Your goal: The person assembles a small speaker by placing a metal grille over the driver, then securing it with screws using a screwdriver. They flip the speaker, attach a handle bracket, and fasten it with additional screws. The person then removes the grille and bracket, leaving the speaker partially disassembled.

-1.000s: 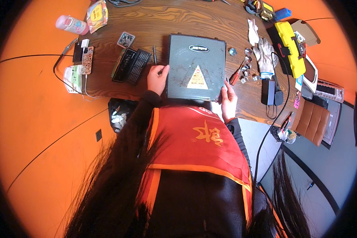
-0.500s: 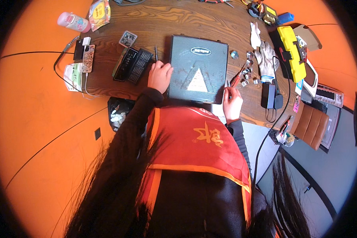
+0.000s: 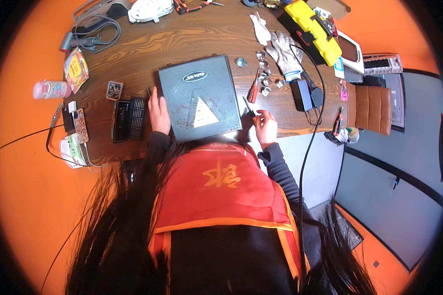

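Note:
A flat dark-grey metal case (image 3: 187, 101) with a mesh-patterned lid and a white triangular label lies in front of me, slightly turned. My left hand (image 3: 159, 115) rests along its left side, fingers stretched against the edge. Just beyond those fingertips shows the end of a thin dark pen-like tool (image 3: 149, 91). Off the case's near right corner, my right hand (image 3: 266, 129) pinches a thin dark tool (image 3: 249, 106) pointing away from me; its exact kind is too small to make out. A red-handled tool (image 3: 253, 92) lies on the table beyond it.
Small metal pieces (image 3: 265, 73), work gloves (image 3: 285, 54) and a black power adapter (image 3: 301, 95) lie to the right, with a cable running toward me. A yellow-and-black toolbox (image 3: 312, 32) stands farther off. An open bit set (image 3: 129, 119) and a small parts box (image 3: 114, 90) are on the left.
The whole view has swung, so the case sits farther left and looks tilted. My left fingers have straightened along its side. My right hand has drawn away from its corner, still holding the thin tool.

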Tool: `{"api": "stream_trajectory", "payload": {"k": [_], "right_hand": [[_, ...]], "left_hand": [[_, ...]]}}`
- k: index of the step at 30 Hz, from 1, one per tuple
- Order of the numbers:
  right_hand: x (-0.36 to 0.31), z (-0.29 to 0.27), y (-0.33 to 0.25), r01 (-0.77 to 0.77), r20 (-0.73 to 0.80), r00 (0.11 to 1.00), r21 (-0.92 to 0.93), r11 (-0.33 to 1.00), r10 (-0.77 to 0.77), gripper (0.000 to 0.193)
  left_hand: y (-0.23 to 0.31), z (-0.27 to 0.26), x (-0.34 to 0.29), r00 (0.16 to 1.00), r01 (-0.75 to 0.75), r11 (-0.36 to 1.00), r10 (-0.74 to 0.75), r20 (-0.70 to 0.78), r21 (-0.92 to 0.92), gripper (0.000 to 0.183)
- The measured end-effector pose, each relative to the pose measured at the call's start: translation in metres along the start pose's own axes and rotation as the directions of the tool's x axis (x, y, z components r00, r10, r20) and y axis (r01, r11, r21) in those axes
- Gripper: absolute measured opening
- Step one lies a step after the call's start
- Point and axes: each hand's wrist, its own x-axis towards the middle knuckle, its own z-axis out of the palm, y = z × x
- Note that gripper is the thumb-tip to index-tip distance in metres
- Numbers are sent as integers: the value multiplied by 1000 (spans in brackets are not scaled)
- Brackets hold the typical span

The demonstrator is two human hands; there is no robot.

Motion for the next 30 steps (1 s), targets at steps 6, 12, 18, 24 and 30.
{"api": "stream_trajectory", "payload": {"k": [6,12,18,24,30], "right_hand": [[-20,18,23,-28,91,995,-160,987,43,27],[1,28,13,-120,-18,993,-117,986,118,27],[33,39,19,-183,213,946,-264,947,242,34],[22,21,9,-90,365,912,-264,960,186,22],[58,-38,-31,-26,69,998,279,960,6,15]], "left_hand": [[-2,14,-6,997,-40,999,42,62,-27,47],[-2,16,-9,998,-20,999,22,63,-39,49],[-2,15,-8,997,-13,999,16,71,-43,49],[0,8,-9,999,-4,999,6,39,-51,46],[0,-3,18,978,209,872,-189,90,-442,42]]}}
